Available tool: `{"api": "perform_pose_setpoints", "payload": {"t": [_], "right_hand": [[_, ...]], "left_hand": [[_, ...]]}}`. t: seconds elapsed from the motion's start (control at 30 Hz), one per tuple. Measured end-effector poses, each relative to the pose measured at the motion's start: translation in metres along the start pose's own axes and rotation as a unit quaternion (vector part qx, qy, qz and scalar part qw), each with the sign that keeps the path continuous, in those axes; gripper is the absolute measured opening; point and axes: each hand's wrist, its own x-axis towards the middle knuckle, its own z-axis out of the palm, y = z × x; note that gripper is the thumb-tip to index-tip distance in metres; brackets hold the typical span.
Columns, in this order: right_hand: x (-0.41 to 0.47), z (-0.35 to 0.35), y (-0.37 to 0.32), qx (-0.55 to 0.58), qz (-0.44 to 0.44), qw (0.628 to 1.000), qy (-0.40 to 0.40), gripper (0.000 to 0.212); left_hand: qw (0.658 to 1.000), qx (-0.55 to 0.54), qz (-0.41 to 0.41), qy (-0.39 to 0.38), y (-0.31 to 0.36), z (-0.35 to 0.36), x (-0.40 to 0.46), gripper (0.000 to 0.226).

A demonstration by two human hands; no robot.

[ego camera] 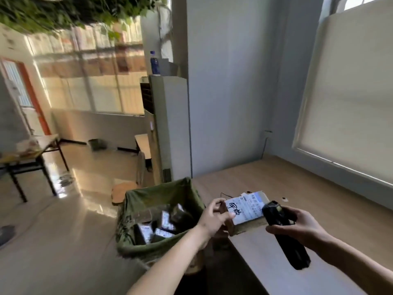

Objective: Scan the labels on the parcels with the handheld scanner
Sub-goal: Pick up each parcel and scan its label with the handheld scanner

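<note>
A small cardboard parcel (246, 225) rests at the left edge of the wooden table (319, 188), its white label (244, 208) facing up with black handwriting on it. My left hand (214, 218) grips the parcel's left end, thumb on top of the label. My right hand (297, 225) holds the black handheld scanner (282, 231), whose head hangs over the parcel's right end, pointing at the label. A green fabric bin (161, 196) beside the table holds several more labelled parcels (161, 224).
A tall grey cabinet (170, 128) with a blue bottle (155, 62) on top stands behind the bin. A window blind (350, 92) covers the wall right of the table. Black-legged tables (32, 162) stand on the shiny floor at left.
</note>
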Motion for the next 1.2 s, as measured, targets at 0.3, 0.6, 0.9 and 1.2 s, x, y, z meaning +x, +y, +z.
{"api": "perform_pose_setpoints", "payload": {"t": [0.3, 0.6, 0.9, 1.2], "right_hand": [[0.136, 0.172, -0.047, -0.036, -0.026, 0.991, -0.129, 0.053], [0.294, 0.296, -0.050, -0.075, -0.036, 0.981, -0.176, 0.049], [0.412, 0.343, -0.018, -0.130, -0.025, 0.969, -0.208, 0.061], [0.439, 0.322, 0.022, -0.167, 0.035, 0.966, -0.194, 0.065]], "left_hand": [[0.973, -0.054, -0.071, 0.213, -0.054, -0.191, 0.029, 0.046], [0.950, -0.004, -0.140, 0.280, -0.093, -0.318, 0.119, 0.033], [0.944, 0.129, -0.251, 0.173, -0.152, -0.330, 0.234, 0.061], [0.902, 0.369, -0.224, -0.031, -0.174, -0.305, 0.316, 0.073]]}}
